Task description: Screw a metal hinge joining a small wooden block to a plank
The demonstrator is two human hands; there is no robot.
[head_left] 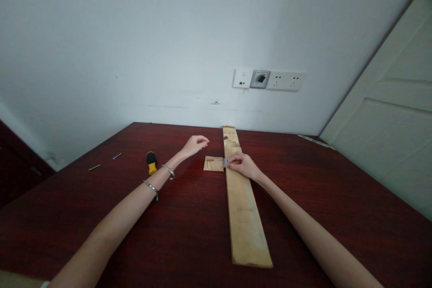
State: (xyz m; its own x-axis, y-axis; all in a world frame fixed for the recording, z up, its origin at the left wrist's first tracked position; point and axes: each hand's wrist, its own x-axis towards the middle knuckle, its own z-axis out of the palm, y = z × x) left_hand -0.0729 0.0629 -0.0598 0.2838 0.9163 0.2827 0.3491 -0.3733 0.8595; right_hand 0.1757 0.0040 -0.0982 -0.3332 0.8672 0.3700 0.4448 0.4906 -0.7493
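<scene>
My right hand [243,165] rests on a long wooden board [246,216]. Its fingertips pinch a small silver metal hinge [226,162] at the board's left edge. A short wooden piece [213,164] lies flat to the left, against the hinge. Above the table, left of the board, is my left hand [195,144], with two bracelets on its forearm. Its fingers are bent in towards the thumb; anything between them is too small to make out. Beside the left forearm lies a screwdriver handle [151,162] in black and yellow, partly hidden behind the arm.
Two thin metal rods [94,167] lie at the left of the dark red table [189,243]. A narrow pale strip [315,141] lies at the back right edge. Behind is a white wall with sockets [285,81]; a pale door [394,112] stands on the right.
</scene>
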